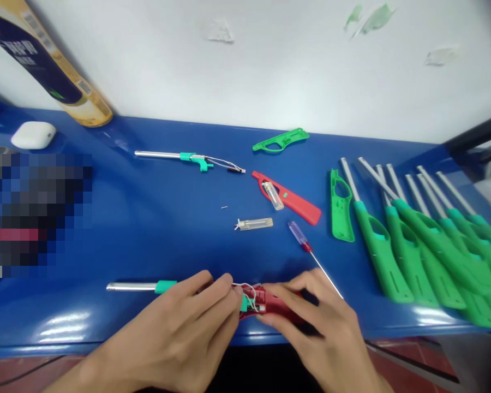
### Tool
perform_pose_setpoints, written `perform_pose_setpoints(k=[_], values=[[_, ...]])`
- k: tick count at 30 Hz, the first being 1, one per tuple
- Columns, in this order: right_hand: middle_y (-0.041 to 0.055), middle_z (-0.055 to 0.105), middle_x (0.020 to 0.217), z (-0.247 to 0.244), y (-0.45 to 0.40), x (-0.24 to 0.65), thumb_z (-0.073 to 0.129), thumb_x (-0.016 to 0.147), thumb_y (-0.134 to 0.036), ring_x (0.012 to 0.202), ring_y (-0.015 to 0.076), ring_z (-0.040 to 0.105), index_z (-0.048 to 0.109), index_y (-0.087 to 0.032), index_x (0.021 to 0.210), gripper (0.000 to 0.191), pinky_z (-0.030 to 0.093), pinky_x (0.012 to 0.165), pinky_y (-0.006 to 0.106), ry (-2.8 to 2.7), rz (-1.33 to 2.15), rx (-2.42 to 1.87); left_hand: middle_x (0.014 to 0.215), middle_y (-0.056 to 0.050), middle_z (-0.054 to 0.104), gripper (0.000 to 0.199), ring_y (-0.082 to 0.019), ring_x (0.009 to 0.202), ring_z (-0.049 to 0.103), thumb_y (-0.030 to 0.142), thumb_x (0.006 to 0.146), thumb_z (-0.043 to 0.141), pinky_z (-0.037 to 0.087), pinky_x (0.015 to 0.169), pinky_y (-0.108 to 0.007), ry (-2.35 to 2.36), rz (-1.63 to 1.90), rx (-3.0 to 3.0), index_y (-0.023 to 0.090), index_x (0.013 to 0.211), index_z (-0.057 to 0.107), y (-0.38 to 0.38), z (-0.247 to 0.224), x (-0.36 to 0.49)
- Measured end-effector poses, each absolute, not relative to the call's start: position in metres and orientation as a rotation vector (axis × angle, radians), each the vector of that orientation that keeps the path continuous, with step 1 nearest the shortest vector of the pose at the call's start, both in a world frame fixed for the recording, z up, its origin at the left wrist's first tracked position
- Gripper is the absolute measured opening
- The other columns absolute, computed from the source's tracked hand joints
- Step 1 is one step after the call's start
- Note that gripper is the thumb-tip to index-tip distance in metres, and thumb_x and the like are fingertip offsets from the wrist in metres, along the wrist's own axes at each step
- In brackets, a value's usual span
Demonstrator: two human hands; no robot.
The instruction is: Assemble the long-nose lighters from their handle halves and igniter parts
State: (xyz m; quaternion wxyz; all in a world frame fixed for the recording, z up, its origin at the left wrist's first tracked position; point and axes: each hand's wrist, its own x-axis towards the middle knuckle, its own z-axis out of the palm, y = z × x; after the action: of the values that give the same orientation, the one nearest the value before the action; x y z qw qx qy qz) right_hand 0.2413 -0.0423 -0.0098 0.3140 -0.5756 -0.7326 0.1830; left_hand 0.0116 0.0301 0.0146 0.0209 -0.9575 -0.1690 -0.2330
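Red shell (280, 309); right fingers (290, 300) gripping; left fingers (215, 295) at teal piece (244, 303)

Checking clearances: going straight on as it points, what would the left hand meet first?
Probably the turquoise piece in the red casing; the left hand seems to touch it, depth unclear.

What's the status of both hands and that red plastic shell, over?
Left hand: closed over teal plastic body of silver metal tube. Right hand: pinching red plastic shell, white wires exposed. Purple-handled metal screwdriver close by right hand, not visibly blocking.
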Motion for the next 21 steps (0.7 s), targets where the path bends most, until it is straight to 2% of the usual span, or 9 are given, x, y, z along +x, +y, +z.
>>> perform_pose_setpoints(k=[6,11,21], values=[[0.0005,0.067,0.092,-0.0095,-0.0422,0.2429,0.075,0.092,-0.027,0.083,0.0145,0.064,0.074,-0.027,0.116,0.024,0.058,0.071,0.028,-1.948,0.496,-1.494,0.096,-0.004,0.077,0.046,-0.02,0.093,0.067,0.004,0.101,0.028,0.051,0.078,-0.033,-0.491,-0.705,-2.994,0.013,0.096,0.072,0.031,0.0159,0.0085],[-0.0004,0.066,0.092,-0.0085,-0.041,0.2432,0.075,0.092,-0.025,0.083,0.0135,0.062,0.073,-0.027,0.115,0.023,0.056,0.072,0.026,-1.94,0.529,-1.479,0.094,-0.005,0.074,0.041,-0.019,0.092,0.066,0.003,0.097,0.032,0.051,0.076,-0.032,-0.447,-0.679,-3.012,0.014,0.095,0.071,0.0343,0.017,0.0076],[0.0018,0.065,0.094,-0.0078,-0.0431,0.2446,0.072,0.093,-0.024,0.084,0.0161,0.059,0.07,-0.027,0.12,0.027,0.056,0.071,0.028,-1.916,0.61,-1.512,0.1,-0.007,0.074,0.039,-0.022,0.099,0.064,0.006,0.099,0.032,0.05,0.075,-0.033,-0.384,-0.727,-3.069,0.01,0.1,0.07,0.0377,0.012,0.0167]])
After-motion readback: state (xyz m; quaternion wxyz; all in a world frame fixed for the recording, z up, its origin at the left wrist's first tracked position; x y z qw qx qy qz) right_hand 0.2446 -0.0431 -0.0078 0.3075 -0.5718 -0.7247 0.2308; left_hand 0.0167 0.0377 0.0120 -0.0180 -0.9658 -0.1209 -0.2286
